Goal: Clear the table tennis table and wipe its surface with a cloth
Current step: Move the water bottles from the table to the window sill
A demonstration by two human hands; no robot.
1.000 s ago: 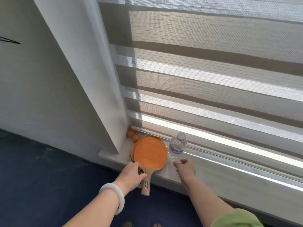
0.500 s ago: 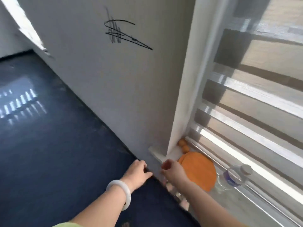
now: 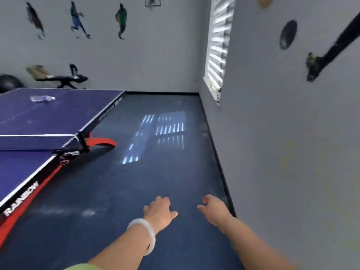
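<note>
Both hands hang empty over the dark blue floor (image 3: 116,191), with nothing gripped in either. The left hand (image 3: 158,212), with a white bangle (image 3: 145,233) on its wrist, is loosely spread, fingers pointing down and forward. The right hand (image 3: 214,210) is relaxed too, its fingers slightly curled and apart.

The table tennis table (image 3: 48,117) stands to the left, well apart from the hands, its blue top crossed by the net (image 3: 37,142), which ends at a black clamp post (image 3: 81,138). On the far half lies a clear plastic water bottle (image 3: 42,98), tipped on its side; blur hides whether anything is in it. The near half shows bare blue surface within the view.

Beyond the table, against the far wall (image 3: 155,55), sit a dark exercise ball (image 3: 9,82) and a black bench (image 3: 62,78). Athlete stickers (image 3: 78,20) dot that wall. A striped window blind (image 3: 219,45) glows on the right, casting light bars on the floor.
</note>
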